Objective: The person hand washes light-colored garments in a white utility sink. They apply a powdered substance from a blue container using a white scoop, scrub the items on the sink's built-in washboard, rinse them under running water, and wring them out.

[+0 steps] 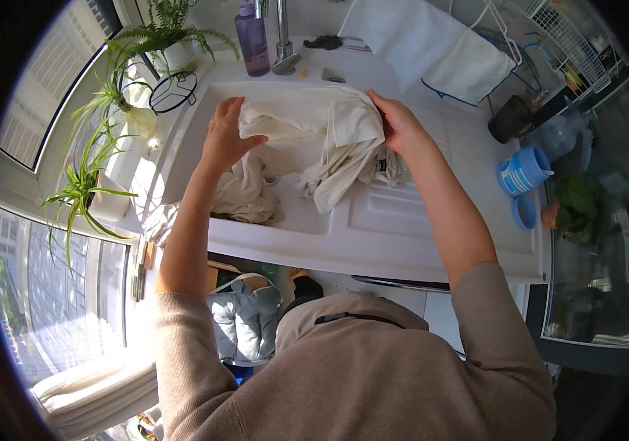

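A cream-white cloth garment (pixel 303 118) is stretched and bunched over a white laundry sink (pixel 314 220). My right hand (pixel 397 124) grips its right edge, thumb on top and the other fingers hidden behind the fabric. At the left edge, my left hand (pixel 229 132) is curved with thumb and fingers wide apart, the thumb tip against the cloth. More damp-looking beige cloth (pixel 248 195) lies heaped in the basin below my left wrist. Folds of the garment hang over the ribbed washboard side, where a small dark label (pixel 382 165) shows.
Behind the basin stand a chrome faucet (pixel 284 52) and a purple pump bottle (pixel 251 41). Potted plants (pixel 80 190) line the left windowsill. A blue tub (pixel 524 171) and its lid (pixel 523 213) sit at the right, near a dark cup (pixel 511 119). A white towel (pixel 397 38) hangs behind.
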The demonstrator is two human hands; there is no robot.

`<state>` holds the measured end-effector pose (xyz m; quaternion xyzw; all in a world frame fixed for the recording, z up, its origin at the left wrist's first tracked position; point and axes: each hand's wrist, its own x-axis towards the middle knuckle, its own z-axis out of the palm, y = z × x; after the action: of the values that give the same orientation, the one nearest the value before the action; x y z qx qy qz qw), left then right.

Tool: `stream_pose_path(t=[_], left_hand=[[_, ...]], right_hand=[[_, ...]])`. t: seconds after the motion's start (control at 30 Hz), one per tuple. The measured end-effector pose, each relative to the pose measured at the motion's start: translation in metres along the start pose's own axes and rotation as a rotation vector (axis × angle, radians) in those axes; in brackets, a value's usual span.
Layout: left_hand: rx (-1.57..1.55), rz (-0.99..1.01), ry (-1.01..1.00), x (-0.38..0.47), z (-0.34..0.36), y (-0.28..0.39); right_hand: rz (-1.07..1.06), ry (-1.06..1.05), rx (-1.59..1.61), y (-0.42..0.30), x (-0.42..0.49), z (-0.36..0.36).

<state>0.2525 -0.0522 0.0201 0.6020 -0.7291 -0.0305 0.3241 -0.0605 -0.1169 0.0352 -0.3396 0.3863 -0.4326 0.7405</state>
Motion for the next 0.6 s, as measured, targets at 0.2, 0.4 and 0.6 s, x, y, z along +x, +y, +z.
stream_pose_path(t=[0.2,0.4,0.6], left_hand=[[-0.617,0.008,-0.149,-0.014,0.048,0.08],[-1.153,-0.362,0.15,0.022,0.018,0.045],[-1.098,-0.218,0.44,0.066,-0.026,0.03]], right_hand=[[0.071,-0.131,-0.162,0.023,0.005,0.026],[-0.32,0.257,-0.45,0.048,0.022,0.038],[-0.858,0.411,-0.856,0.127,-0.028,0.085]])
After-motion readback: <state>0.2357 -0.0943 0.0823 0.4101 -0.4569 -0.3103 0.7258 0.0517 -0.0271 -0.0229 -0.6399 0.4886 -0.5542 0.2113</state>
